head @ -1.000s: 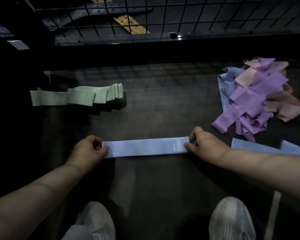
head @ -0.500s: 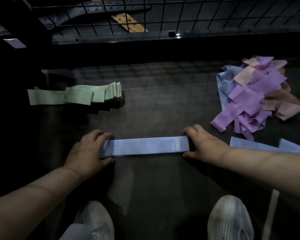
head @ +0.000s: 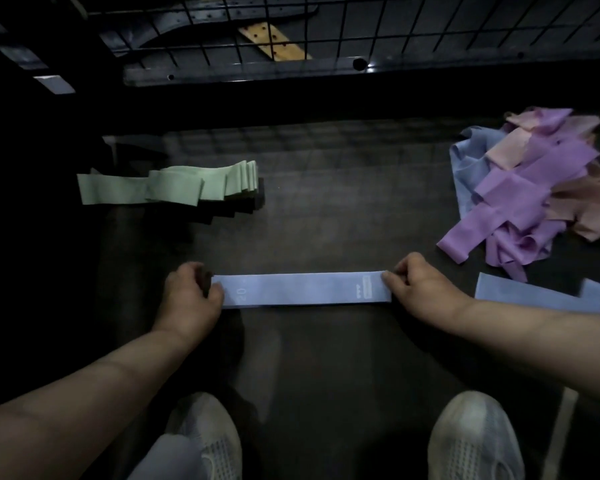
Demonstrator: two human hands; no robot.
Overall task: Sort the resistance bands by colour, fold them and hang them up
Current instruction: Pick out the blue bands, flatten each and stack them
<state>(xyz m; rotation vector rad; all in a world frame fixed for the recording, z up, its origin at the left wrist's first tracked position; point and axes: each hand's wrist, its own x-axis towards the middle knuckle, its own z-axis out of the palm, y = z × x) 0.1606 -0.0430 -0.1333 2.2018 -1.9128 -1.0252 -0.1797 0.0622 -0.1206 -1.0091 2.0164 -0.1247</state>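
In the middle of the dark surface a blue band lies flat between both hands: the left hand pinches its left end and the right hand pinches its right end. The green bands are already folded in a stack at the left. The mixed heap at the right (purple, pink, some blue) is not sorted yet, and no band hangs on the wire grid, so I judge most work is left

Dim light leaves the dark surface black along its left edge; one glare spot glints on the metal rail; frame corners bend.
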